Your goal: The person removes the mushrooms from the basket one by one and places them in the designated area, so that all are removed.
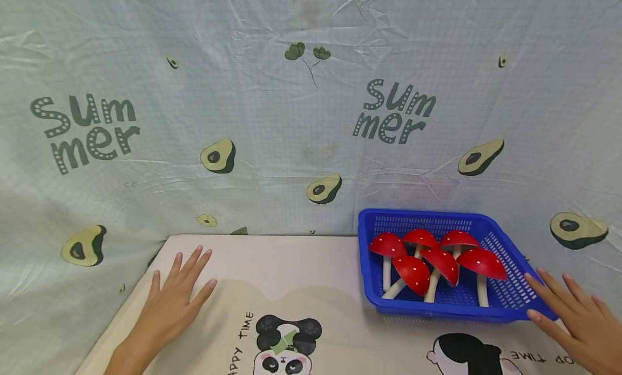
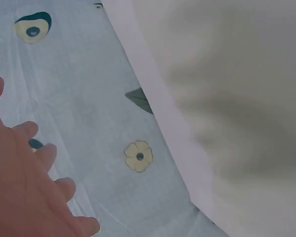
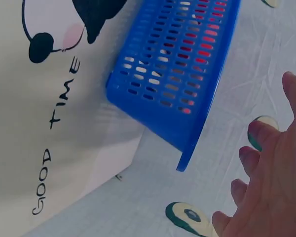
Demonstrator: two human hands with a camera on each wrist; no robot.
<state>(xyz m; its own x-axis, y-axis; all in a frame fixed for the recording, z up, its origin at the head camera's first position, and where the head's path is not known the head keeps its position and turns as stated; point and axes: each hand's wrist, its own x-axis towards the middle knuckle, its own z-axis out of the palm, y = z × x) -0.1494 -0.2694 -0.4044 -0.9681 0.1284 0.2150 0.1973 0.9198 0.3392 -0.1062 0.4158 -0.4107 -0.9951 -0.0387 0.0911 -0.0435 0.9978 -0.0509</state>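
Observation:
My left hand (image 1: 171, 305) hovers over the left part of the table with its fingers spread and nothing in it. At the right edge of the head view, my right hand (image 1: 578, 321) is also spread and holds nothing; its thumb and fingertips overlap the near right corner of a blue plastic basket (image 1: 447, 310). In the right wrist view that hand (image 3: 271, 173) appears apart from the basket wall (image 3: 167, 74). Several toy mushrooms with red, white-dotted caps (image 1: 412, 275) and white stems stand or lean inside the basket.
A pale tablecloth (image 1: 291, 261) printed with a panda and a dark-haired figure covers the table. Behind and beside it hangs a light curtain (image 1: 272, 105) with avocado and "summer" prints. The table's back left corner (image 1: 170, 237) shows beyond my left hand.

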